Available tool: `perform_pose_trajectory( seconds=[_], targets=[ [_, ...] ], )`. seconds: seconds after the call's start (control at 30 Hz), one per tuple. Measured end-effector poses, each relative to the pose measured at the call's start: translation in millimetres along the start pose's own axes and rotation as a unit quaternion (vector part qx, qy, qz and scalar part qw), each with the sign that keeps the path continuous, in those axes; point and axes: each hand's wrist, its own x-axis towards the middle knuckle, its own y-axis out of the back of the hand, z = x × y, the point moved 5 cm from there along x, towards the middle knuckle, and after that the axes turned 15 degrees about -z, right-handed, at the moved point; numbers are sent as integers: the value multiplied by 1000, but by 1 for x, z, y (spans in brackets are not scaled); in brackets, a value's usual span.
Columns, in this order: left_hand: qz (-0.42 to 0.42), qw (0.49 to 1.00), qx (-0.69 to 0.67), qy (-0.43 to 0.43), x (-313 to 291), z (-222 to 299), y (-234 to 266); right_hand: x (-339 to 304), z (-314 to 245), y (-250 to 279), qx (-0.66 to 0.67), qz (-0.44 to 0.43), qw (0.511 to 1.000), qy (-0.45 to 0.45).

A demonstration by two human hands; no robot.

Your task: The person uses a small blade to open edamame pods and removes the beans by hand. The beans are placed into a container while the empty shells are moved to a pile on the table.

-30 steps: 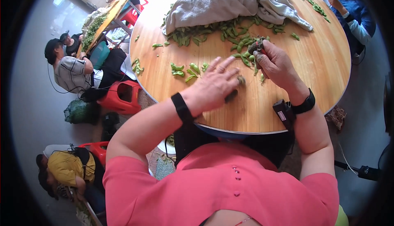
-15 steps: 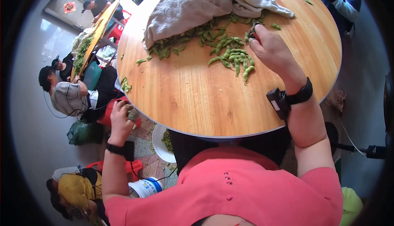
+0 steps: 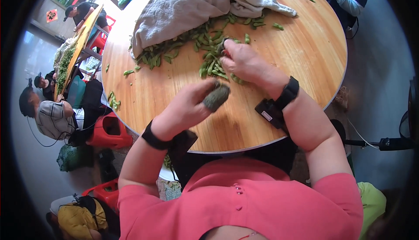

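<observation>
my half-curled left hand point(image 3: 187, 108) is back, so both work by the pods point(image 3: 211, 63); my right hand point(image 3: 248, 62) curls too; holds unclear.

Dark-lettered red sign point(image 3: 52, 15) on the wall point(image 3: 40, 16)

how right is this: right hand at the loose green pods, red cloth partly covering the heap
The cloth is pale grey, not red, as the head view shows. It does partly cover the heap, and the right hand is at the loose green pods.

Green pods point(image 3: 213, 67), loosely heaped, on wooden tabletop point(image 3: 305, 61)
</observation>
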Motion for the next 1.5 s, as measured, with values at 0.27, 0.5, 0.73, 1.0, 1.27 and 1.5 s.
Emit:
perform_pose_trajectory(
  seconds=[0.27, 0.5, 0.73, 1.0, 1.27, 1.5],
  targets=[
    [236, 932, -241, -133, 31, -43, 35, -34, -10, 7, -127, -75, 988, 49],
    [147, 934, -277, -172, 31, -48, 12, -25, -14, 16, 29, -27, 999, -8],
    [28, 907, -415, -71, 30, -50, -9, -17, -15, -10, 436, 71, 895, 66],
    [27, 861, -507, -26, 30, -66, -4, -24, -18, -5, 357, 9, 934, -15],
    [42, 863, -502, 44, 28, -60, 0, -28, -3, 5, 263, -40, 958, -102],
    [7, 883, -469, 8, 26, -58, -5, -29, -21, -9, 362, -146, 919, -51]
  ],
)
